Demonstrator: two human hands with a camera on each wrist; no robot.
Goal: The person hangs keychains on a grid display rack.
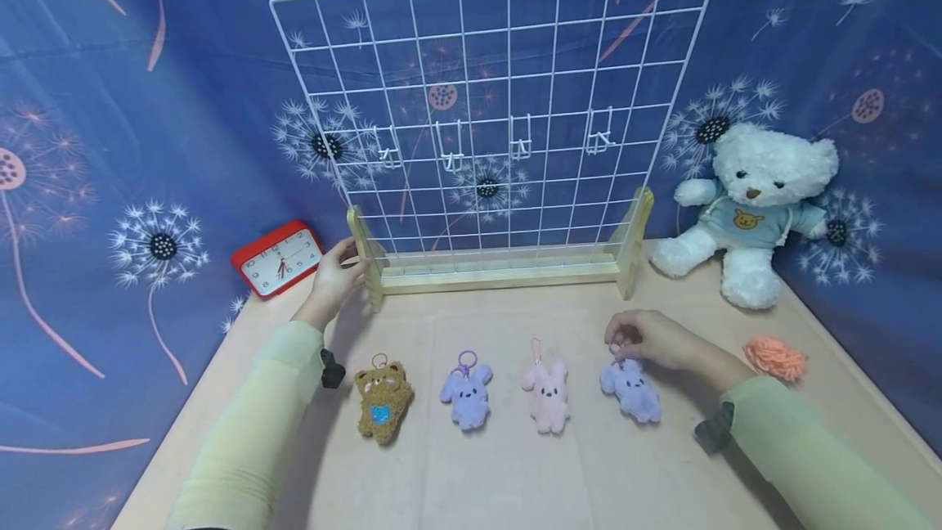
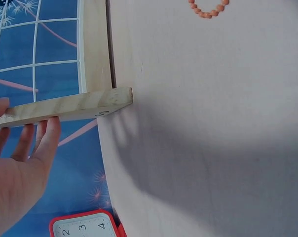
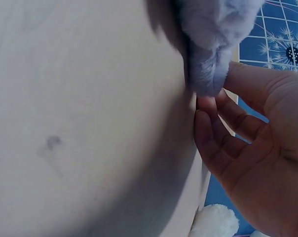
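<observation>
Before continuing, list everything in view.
Brown bear keychain: 1, brown, row's left end
Left lavender keychain: 1, lavender, second
Pink keychain: 1, pink, third
Right lavender keychain: 1, lavender, right end
Wire grid: 1, white, on stand
Hooks: 4, white, on grid
Wooden stand: 1, tan, table's back
Clock: 1, red, left of stand
Teddy: 1, white, right of stand
Coral bundle: 1, coral, table's right
Table: 1, beige, underneath
Backdrop: 1, blue, behind
Sleeves: 2, pale green, forearms
Wrist pieces: 2, black, at cuffs
Left hand: 1, gripping stand
Right hand: 1, pinching right lavender keychain
</observation>
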